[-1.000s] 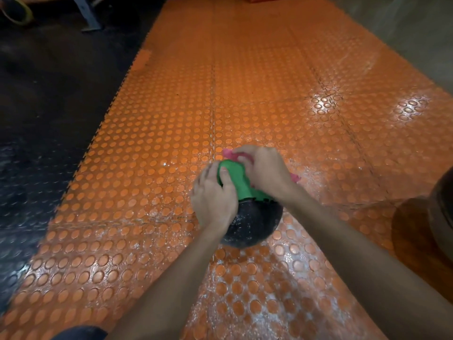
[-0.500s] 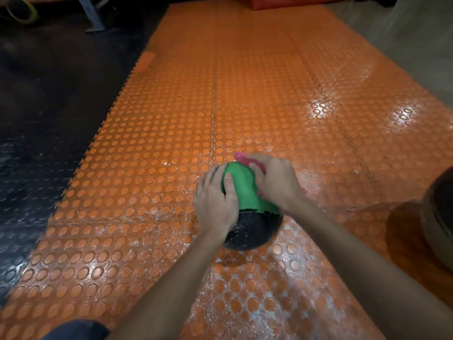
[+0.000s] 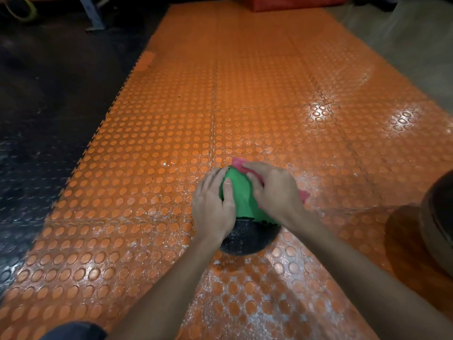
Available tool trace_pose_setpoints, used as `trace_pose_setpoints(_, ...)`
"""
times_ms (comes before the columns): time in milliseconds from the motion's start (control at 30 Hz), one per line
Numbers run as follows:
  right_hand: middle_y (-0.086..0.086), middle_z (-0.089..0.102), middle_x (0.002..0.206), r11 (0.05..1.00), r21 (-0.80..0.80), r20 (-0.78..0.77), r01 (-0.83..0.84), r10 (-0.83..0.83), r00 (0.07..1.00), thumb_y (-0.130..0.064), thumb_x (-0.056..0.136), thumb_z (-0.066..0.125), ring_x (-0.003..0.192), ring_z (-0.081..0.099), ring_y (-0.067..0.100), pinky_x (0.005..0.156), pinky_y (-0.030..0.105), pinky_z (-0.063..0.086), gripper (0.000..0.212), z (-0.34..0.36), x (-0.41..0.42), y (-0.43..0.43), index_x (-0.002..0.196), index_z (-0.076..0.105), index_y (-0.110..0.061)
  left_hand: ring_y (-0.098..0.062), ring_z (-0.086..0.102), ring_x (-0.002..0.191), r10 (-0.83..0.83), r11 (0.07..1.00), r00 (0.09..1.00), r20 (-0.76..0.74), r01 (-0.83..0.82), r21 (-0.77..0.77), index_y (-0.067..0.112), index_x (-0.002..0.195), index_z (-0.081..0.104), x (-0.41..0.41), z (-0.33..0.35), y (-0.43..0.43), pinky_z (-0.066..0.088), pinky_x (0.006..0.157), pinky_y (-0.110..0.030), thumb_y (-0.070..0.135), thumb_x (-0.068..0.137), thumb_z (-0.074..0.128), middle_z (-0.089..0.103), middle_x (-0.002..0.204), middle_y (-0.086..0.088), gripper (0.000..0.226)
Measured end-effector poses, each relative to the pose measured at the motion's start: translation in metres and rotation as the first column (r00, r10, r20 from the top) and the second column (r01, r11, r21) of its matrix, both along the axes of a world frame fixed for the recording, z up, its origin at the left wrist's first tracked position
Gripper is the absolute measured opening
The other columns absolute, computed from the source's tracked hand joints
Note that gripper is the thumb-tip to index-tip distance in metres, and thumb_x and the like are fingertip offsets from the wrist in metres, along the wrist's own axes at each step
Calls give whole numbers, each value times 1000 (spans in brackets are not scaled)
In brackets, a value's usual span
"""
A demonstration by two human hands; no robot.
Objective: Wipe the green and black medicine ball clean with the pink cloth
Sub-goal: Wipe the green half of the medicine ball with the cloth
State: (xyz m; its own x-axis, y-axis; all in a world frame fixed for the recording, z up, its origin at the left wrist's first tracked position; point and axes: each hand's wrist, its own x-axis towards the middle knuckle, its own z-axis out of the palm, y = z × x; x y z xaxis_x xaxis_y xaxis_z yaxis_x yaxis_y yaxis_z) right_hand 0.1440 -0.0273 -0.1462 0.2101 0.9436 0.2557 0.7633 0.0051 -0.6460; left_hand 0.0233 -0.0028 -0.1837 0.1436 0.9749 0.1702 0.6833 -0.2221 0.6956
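From the head view, the ball (image 3: 242, 207) sits on the orange mat (image 3: 171, 143), low and a little right of centre, right in front of the person. Its top half is smooth matte green. The lower half is black with a rough, speckled skin, and the two colours meet along a toothed seam.

The left hand (image 3: 213, 204) lies flat against the ball's left side, fingers close together and following the curve, with the thumb resting on the green. The right hand (image 3: 274, 190) is on the upper right of the ball with its fingers bent down over the cloth (image 3: 239, 164) and gripping it against the green surface. The cloth is pink and soft, bunched up. One corner pokes out past the fingertips at the top of the ball and another bit shows behind the wrist.

The mat is made of interlocking square tiles covered in raised round studs. It is shiny and streaked with whitish scuffs near the ball. To the left lies dark floor (image 3: 36, 119) with a similar studded pattern. At the right edge a big, dark, rounded object (image 3: 438, 222) is cut off by the frame. A red block (image 3: 289, 2) sits at the mat's far end.
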Motion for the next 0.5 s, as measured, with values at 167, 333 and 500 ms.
trace_pose_setpoints(167, -1, 65, 77, 894, -447, -415, 41, -247, 876, -21, 94, 45, 42, 43, 7, 41, 20, 37, 24, -15, 40, 32, 111, 62, -20, -10, 33, 133, 3, 1000, 999, 36, -3, -6, 30, 134, 46, -4, 2, -6, 19, 112, -35, 45, 88, 24, 42, 142, 11, 53)
trace_pose_setpoints(333, 5, 66, 82, 808, -558, -560, 189, -534, 633, -21, 95, 43, 51, 52, 17, 48, 26, 49, 30, -60, 38, -19, 119, 58, -15, -10, 35, 131, -4, 1000, 998, 64, 5, -10, 29, 132, 48, -6, 1, -4, 24, 112, -37, 43, 88, 25, 45, 140, 11, 52)
trace_pose_setpoints(500, -4, 63, 111, 958, 21, -457, 287, -246, 855, -11, 93, 46, 69, 59, -2, 61, 18, 53, 36, -33, -8, -49, 124, 50, -30, -11, 35, 132, 22, 1000, 999, 45, -22, -2, 29, 134, 47, -2, 1, -3, 24, 112, -39, 45, 88, 24, 44, 141, 9, 54)
